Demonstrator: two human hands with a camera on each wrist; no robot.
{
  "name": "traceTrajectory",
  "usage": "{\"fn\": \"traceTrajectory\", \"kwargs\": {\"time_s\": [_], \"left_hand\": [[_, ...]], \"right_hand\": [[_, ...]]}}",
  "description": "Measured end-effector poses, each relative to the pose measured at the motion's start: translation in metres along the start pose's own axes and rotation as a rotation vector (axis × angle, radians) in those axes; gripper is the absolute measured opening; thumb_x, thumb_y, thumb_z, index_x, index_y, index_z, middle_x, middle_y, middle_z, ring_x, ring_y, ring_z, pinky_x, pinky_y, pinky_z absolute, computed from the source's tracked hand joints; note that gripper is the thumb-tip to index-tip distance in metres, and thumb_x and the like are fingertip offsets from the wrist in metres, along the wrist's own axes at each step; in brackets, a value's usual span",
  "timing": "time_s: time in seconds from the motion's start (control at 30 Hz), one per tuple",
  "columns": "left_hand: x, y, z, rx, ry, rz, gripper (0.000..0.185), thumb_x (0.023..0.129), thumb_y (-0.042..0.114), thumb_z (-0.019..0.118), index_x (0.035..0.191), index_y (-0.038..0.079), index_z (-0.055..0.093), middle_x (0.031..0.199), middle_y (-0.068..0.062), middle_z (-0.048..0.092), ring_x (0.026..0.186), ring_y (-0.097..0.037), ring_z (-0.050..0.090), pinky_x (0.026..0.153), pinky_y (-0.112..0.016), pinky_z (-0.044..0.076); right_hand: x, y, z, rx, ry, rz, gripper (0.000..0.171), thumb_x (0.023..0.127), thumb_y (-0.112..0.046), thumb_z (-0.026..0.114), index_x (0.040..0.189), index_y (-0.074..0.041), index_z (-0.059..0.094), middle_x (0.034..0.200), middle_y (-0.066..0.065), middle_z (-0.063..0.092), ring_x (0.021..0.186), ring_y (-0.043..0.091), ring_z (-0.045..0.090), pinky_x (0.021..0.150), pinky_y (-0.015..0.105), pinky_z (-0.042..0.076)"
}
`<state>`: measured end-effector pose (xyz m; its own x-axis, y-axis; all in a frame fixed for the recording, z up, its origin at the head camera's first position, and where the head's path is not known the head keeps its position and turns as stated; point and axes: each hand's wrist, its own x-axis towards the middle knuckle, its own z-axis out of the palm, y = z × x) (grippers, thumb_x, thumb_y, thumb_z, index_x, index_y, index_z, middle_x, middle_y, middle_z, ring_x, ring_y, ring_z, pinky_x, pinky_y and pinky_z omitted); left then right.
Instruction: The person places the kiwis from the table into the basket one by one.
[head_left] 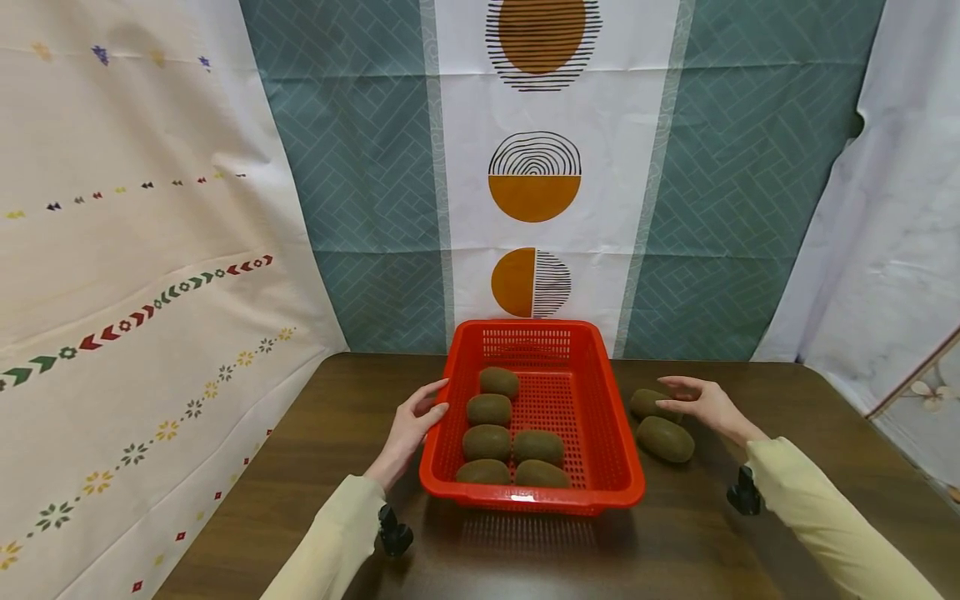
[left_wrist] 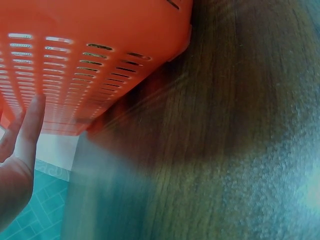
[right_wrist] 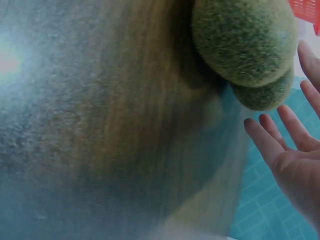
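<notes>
Several brown, fuzzy kiwis (head_left: 488,410) lie in a red plastic basket (head_left: 530,498), mostly along its left side and near end. My left hand (head_left: 412,424) is at the basket's left side, its fingers against the outer wall. In the left wrist view, a straight finger (left_wrist: 31,125) of it lies along the slotted wall. Two more kiwis lie on the table right of the basket, a nearer one (head_left: 666,440) and a farther one (head_left: 647,403). Beside and partly over the farther kiwi is my right hand (head_left: 708,405), its fingers spread and holding nothing.
The basket stands on a dark brown wooden table (head_left: 360,375). Behind the table hangs a green and white patterned cloth (head_left: 375,167), with a cream cloth (head_left: 150,292) on the left and a pale one (head_left: 892,250) on the right.
</notes>
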<state>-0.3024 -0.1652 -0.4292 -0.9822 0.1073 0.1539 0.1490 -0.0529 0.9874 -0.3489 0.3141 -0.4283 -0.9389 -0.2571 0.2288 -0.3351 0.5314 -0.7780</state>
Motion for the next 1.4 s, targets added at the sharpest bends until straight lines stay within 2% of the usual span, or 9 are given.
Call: {"fn": "traceTrajectory", "kwargs": {"time_s": [0.27,0.43,0.57,0.83,1.17,1.4], "left_hand": [[0.000,0.002,0.000,-0.016,-0.016,-0.018,0.043,0.087,0.013,0.060,0.129,0.015,0.051,0.116,-0.021,0.054,0.092,-0.036,0.059,0.068,-0.042,0.051],[-0.006,0.015,0.001,-0.033,-0.061,-0.025,0.047,0.088,0.011,0.059,0.133,0.007,0.044,0.121,-0.027,0.048,0.097,-0.042,0.055,0.071,-0.043,0.050],[-0.010,0.024,0.003,-0.020,-0.075,-0.029,0.048,0.089,0.010,0.057,0.134,0.005,0.042,0.122,-0.028,0.047,0.098,-0.042,0.054,0.071,-0.041,0.050],[-0.010,0.023,0.003,-0.008,-0.069,-0.030,0.047,0.090,0.011,0.057,0.134,0.005,0.042,0.121,-0.027,0.048,0.097,-0.041,0.056,0.071,-0.042,0.051],[-0.011,0.023,0.003,-0.015,-0.066,-0.025,0.047,0.089,0.010,0.057,0.134,0.005,0.043,0.120,-0.026,0.050,0.097,-0.041,0.055,0.071,-0.041,0.051],[-0.011,0.023,0.003,-0.017,-0.069,-0.024,0.047,0.090,0.011,0.057,0.134,0.005,0.043,0.120,-0.025,0.050,0.097,-0.041,0.055,0.071,-0.041,0.050]], "right_hand": [[0.000,0.009,0.007,0.004,-0.003,0.010,0.050,0.081,-0.017,0.069,0.121,0.009,0.051,0.117,0.029,0.051,0.100,0.041,0.052,0.071,0.026,0.050],[0.001,0.012,0.009,-0.006,-0.003,0.032,0.051,0.081,-0.020,0.069,0.121,0.007,0.052,0.117,0.028,0.051,0.100,0.038,0.053,0.070,0.025,0.049],[0.001,0.011,0.009,-0.035,-0.007,0.045,0.052,0.081,-0.023,0.069,0.120,0.007,0.053,0.117,0.029,0.051,0.102,0.039,0.051,0.066,0.027,0.050],[0.001,0.010,0.009,-0.054,-0.001,0.065,0.051,0.081,-0.026,0.069,0.118,0.005,0.056,0.116,0.028,0.052,0.101,0.038,0.051,0.064,0.028,0.050],[0.000,0.010,0.010,-0.039,0.024,0.057,0.049,0.080,-0.024,0.070,0.116,0.007,0.057,0.113,0.027,0.054,0.093,0.031,0.056,0.062,0.028,0.051],[0.005,0.004,0.007,-0.005,0.047,0.053,0.050,0.080,-0.026,0.070,0.118,0.004,0.057,0.115,0.023,0.055,0.090,0.023,0.058,0.066,0.026,0.051]]}}
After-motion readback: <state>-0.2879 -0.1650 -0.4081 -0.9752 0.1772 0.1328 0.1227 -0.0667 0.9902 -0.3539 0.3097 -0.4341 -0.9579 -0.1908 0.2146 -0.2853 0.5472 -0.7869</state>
